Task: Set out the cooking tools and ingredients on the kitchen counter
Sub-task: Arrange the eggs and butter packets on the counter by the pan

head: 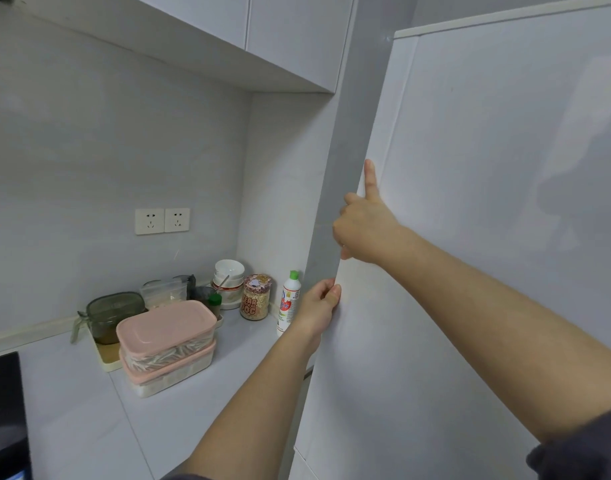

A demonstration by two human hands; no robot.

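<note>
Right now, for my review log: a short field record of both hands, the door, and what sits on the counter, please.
white door: tall, plain; how far open cannot be told
left hand: grips the door's left edge, low down
right hand: fingers curled round that edge higher up, thumb pointing up
counter: two stacked pink-lidded boxes, labelled jar, green-capped white bottle, stacked white bowls
wall: two sockets

The fridge door (487,202) looks smooth and glossy; the counter (89,410) smooth and pale; the stacked boxes (167,344) are plastic with matt pink lids.
</note>
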